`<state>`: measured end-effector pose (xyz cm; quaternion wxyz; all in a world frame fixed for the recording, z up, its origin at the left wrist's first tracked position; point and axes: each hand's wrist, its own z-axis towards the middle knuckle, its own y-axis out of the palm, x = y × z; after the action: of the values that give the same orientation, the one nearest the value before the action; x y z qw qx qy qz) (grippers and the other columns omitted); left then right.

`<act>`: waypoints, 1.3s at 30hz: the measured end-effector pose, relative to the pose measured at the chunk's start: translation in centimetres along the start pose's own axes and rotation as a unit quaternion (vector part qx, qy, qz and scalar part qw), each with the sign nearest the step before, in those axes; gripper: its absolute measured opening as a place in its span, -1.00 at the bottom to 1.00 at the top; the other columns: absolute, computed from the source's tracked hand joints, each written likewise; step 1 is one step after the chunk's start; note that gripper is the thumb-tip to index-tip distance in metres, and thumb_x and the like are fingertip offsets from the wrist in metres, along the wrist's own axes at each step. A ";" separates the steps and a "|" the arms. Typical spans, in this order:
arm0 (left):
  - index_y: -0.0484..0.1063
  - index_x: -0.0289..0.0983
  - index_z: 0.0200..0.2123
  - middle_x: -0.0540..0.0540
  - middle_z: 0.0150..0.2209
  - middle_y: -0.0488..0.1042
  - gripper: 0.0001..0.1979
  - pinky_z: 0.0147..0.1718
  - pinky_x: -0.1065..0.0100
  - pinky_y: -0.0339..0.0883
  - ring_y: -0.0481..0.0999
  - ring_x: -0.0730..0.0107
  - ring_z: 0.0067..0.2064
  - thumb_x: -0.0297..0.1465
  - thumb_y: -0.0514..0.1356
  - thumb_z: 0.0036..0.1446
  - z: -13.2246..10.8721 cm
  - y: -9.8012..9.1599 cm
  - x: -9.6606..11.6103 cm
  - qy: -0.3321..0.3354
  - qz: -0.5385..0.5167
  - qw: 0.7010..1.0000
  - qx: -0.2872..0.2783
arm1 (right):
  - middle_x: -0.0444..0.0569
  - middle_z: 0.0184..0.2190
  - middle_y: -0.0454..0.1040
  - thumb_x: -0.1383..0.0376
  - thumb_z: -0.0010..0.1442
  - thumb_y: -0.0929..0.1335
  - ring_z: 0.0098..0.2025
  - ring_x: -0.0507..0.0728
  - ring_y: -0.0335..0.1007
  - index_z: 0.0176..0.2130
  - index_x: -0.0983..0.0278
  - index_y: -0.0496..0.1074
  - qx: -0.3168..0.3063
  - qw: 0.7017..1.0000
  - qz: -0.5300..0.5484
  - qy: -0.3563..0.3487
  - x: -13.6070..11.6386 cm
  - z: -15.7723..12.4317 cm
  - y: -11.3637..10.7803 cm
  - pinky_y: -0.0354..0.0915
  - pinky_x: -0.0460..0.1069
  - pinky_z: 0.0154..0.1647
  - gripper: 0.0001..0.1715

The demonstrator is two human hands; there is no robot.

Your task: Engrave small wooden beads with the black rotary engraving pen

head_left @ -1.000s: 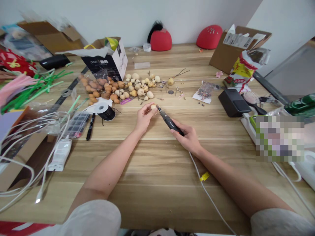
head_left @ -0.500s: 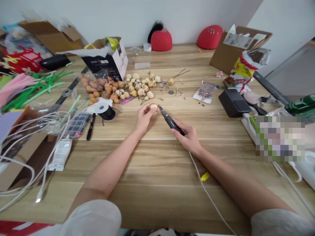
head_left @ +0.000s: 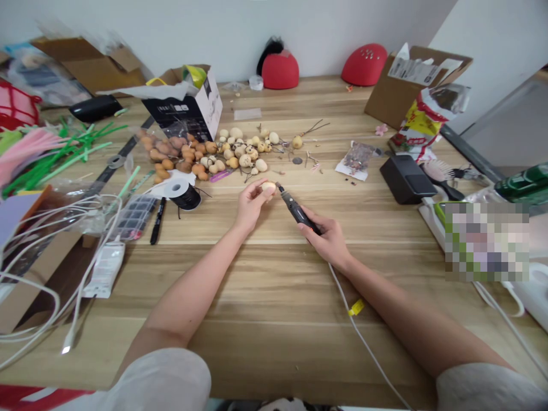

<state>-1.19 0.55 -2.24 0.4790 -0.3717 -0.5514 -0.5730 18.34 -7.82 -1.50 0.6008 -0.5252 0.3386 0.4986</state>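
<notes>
The power tool [head_left: 299,214] had a dark plastic-looking body, smooth, with a metallic look at its front end. The pale gourd [head_left: 268,187] before it looked smooth and dry, with a faint sheen. The worktop [head_left: 265,302] showed wood grain under a smooth, low-sheen finish. Matt brown cardboard formed the carton [head_left: 382,94]; the snack bag [head_left: 417,125] was glossy, crinkled film. The pink stems [head_left: 25,151] looked fuzzy, the sleeve [head_left: 166,377] was soft, matt cloth, and the green bottle [head_left: 520,184] shone, whether glass or plastic being unclear.
</notes>
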 end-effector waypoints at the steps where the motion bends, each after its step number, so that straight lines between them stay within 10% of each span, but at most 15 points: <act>1: 0.57 -0.23 -0.16 -0.03 -0.34 0.59 -0.51 -0.30 0.41 0.37 0.56 0.47 -0.33 -0.16 0.50 -0.19 0.0 0.0 0.0 0.000 0.000 1.000 -0.001 | -0.01 0.12 0.53 0.19 0.17 0.39 0.14 0.31 0.49 0.10 0.27 0.55 -0.002 1.000 0.002 -0.003 0.0 0.0 0.0 0.39 0.14 0.19 -0.48; 39: 0.57 -0.22 -0.16 -0.14 -0.17 0.65 -0.50 -0.13 0.28 0.43 0.61 0.30 -0.13 -0.19 0.51 -0.22 -0.2 0.0 0.4 -0.016 -0.010 1.000 -0.018 | -0.03 0.11 0.53 0.16 0.15 0.41 0.14 0.34 0.49 0.07 0.22 0.57 0.010 1.000 0.010 0.009 0.0 0.0 0.1 0.38 0.20 0.20 -0.50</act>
<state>-1.23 0.30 -1.87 0.4574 -0.3839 -0.5527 -0.5813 18.28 -7.78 -1.51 0.5978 -0.5208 0.3540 0.4960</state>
